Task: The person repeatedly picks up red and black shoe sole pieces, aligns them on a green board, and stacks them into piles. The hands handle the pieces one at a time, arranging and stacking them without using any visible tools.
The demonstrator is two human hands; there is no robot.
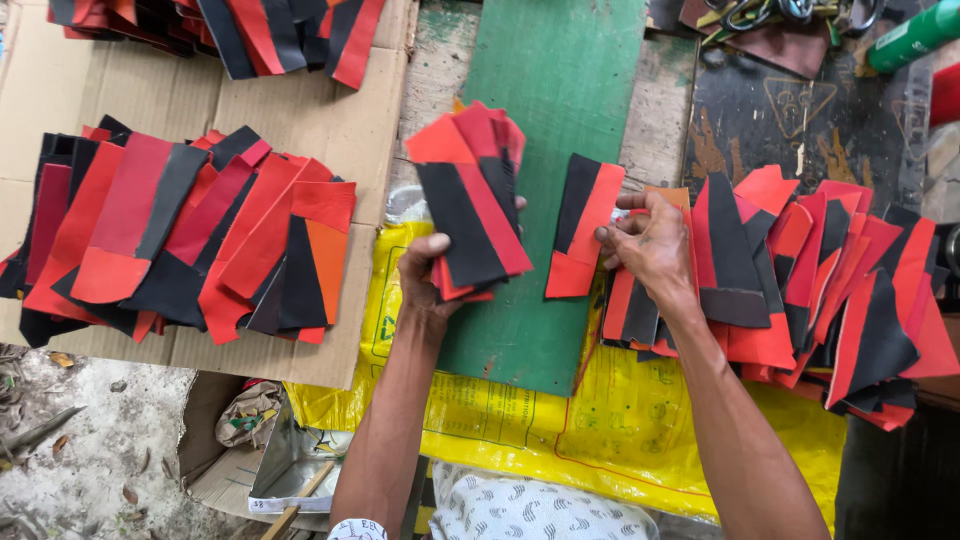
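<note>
My left hand [425,278] grips a fanned stack of red-and-black leather pieces [468,200] by its lower end, above the green board [560,90]. A single red-and-black piece [583,228] lies on that board, just right of the stack. My right hand [652,245] rests with its fingers bent on the left edge of a spread of red-and-black pieces [800,270], its fingertips close to the single piece.
A large pile of the same pieces [180,235] lies on cardboard [290,110] at left, with another pile [240,30] at the top. Yellow plastic sacking [600,430] covers the near bench. Scissors [760,12] and a green bottle [915,35] sit at top right.
</note>
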